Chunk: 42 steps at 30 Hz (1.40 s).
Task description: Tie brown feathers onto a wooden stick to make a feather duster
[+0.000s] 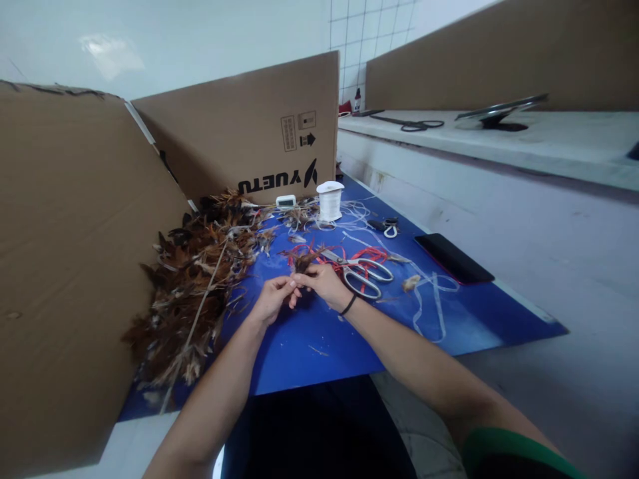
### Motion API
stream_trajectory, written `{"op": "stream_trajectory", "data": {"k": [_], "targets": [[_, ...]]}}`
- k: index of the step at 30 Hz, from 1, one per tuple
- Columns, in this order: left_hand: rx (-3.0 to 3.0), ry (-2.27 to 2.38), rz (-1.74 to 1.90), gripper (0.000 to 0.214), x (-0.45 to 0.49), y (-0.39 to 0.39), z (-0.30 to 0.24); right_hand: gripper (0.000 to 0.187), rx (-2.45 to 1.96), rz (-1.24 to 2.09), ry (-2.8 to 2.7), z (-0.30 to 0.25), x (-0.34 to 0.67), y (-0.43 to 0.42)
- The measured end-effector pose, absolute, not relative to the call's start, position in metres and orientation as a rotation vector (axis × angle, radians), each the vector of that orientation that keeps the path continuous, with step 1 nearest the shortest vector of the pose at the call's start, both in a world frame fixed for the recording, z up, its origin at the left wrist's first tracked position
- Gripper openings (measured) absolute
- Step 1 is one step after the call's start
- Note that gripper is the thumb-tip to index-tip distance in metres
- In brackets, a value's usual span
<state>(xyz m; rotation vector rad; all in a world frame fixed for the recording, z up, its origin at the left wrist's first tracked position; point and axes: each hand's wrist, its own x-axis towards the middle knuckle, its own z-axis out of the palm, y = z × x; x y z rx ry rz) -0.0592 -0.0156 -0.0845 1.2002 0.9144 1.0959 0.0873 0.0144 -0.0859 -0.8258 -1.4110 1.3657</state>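
Observation:
Brown feathers (305, 261) in a small bunch stick up from the fingers of my right hand (322, 283), which pinches them above the blue tabletop. My left hand (275, 296) meets it at the fingertips, thumb and fingers pressed together near the base of the bunch; what it grips is too small to make out. Just right of my right hand lie scissors (364, 276) with pale handles, on a tangle of red ribbon (372, 255). A large heap of brown and black feathers (200, 286) spreads along the left side of the table.
Cardboard panels (239, 126) wall the back and left. A white spool (329, 201) stands at the back, with loose pale ribbon (418, 306) trailing rightward. A black phone (454, 258) lies near the right edge. Another pair of scissors (422, 124) rests on the white ledge (564, 140).

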Motion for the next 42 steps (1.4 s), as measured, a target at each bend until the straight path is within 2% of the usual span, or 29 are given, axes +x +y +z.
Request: {"op": "stream_trajectory", "data": {"k": [21, 33, 42], "targets": [[1.199, 0.949, 1.093, 0.025, -0.064, -0.015, -0.085, 0.036, -0.762, 1.432, -1.391, -0.076, 0.089, 0.008], [1.146, 1.004, 1.191, 0.027, -0.06, -0.015, -0.085, 0.034, -0.73, 1.399, -1.379, -0.073, 0.087, 0.005], [1.172, 0.981, 1.184, 0.026, -0.057, -0.017, -0.084, 0.024, -0.71, 1.256, -1.436, -0.085, 0.087, 0.014]]}}
